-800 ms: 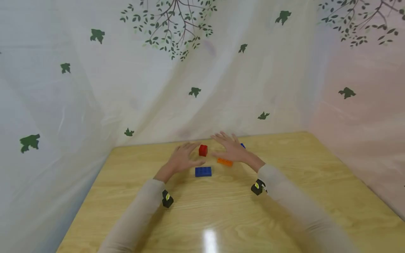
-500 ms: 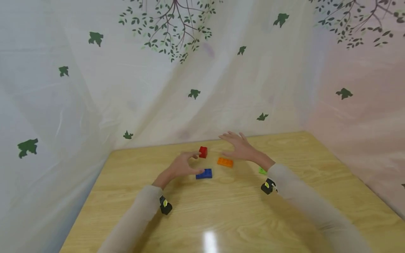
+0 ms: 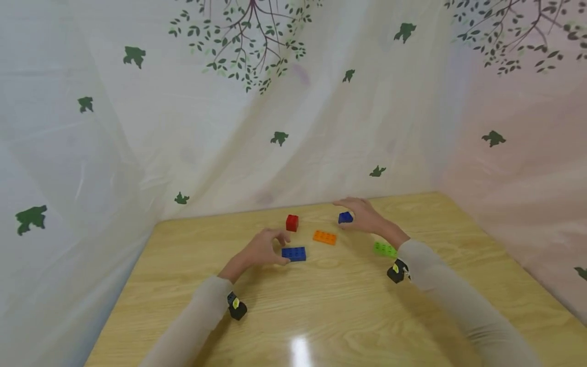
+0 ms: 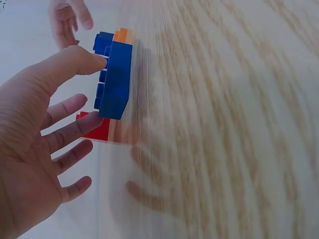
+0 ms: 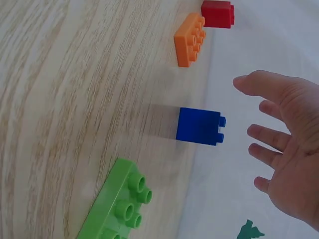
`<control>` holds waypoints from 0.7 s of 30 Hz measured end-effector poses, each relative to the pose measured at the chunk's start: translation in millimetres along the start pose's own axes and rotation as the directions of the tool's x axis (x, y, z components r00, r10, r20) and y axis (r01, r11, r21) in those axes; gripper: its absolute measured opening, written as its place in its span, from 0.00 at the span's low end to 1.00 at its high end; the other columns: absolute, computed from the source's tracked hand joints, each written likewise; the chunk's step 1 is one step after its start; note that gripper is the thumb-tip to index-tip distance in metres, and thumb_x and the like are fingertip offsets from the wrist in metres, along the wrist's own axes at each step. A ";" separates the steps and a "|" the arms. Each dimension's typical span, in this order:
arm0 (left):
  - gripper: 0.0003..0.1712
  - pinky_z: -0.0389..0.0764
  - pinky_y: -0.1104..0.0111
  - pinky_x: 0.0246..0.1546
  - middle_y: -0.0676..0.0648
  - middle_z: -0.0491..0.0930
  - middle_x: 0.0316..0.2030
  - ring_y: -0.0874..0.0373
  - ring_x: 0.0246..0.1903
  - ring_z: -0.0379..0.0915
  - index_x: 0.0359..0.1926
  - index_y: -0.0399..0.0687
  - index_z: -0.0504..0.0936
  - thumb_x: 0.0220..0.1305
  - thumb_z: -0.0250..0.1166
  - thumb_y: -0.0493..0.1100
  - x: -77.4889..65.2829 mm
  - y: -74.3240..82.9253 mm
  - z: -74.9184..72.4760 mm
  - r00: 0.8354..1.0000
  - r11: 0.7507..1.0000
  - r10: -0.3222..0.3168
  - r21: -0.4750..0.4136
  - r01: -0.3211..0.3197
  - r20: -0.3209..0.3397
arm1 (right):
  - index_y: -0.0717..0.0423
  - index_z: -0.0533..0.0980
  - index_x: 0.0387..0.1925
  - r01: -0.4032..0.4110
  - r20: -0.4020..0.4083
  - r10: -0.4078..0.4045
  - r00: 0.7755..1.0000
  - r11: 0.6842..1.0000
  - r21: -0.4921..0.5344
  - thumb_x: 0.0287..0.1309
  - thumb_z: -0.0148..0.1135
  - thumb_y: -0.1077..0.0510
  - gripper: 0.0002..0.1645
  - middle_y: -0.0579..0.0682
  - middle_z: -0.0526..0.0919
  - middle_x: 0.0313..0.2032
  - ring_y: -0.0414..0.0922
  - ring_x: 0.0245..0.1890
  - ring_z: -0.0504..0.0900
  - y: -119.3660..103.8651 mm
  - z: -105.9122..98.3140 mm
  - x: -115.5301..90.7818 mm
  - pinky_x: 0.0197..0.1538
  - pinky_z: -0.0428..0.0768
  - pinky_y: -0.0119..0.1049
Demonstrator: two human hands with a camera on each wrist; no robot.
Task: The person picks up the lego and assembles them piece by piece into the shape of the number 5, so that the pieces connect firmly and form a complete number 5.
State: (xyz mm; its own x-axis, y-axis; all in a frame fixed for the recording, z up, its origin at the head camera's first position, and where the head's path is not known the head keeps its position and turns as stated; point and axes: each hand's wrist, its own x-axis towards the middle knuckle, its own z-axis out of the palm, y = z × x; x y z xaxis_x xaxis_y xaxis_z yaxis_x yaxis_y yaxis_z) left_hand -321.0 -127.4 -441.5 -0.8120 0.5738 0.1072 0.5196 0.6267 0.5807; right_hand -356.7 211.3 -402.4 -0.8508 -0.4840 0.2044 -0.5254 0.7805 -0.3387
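My left hand (image 3: 265, 247) is at the left end of a long blue toy brick (image 3: 294, 254) lying on the table. In the left wrist view its thumb and index fingertips overlap the blue brick's studded side (image 4: 115, 79), and the other fingers are spread. My right hand (image 3: 365, 216) hovers by a small blue brick (image 3: 345, 217) near the back edge. Its thumb and fingers are apart, with a gap to that brick's studs (image 5: 199, 126) in the right wrist view.
A red brick (image 3: 292, 223) and a flat orange brick (image 3: 324, 237) lie between the hands. Below the right wrist is a light green brick (image 3: 384, 248). A pale leaf-printed cloth (image 3: 229, 153) hangs behind the wooden table (image 3: 330, 306).
The right hand has moved rightward, uncovering the orange and green bricks, and lowered toward the small blue brick. My left hand has come back from beside the red brick to the long blue one.
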 end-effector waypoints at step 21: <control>0.20 0.76 0.58 0.54 0.52 0.82 0.41 0.58 0.44 0.75 0.42 0.49 0.83 0.48 0.80 0.41 -3.6 -7.1 5.4 0.998 0.996 -0.059 -0.059 0.059 -0.005 | 0.64 0.76 0.62 -0.085 0.078 0.081 0.994 0.995 0.052 0.56 0.73 0.62 0.32 0.64 0.81 0.56 0.63 0.59 0.77 36.6 1.6 4.8 0.61 0.75 0.61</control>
State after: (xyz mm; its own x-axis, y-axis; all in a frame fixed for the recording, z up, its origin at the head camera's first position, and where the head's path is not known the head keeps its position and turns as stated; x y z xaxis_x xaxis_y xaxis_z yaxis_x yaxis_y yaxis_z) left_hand -320.3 -131.1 -450.4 -0.8426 0.5330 0.0765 0.4541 0.6270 0.6330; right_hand -380.0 236.8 -415.4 -0.8876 -0.4486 0.1045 -0.4503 0.7972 -0.4022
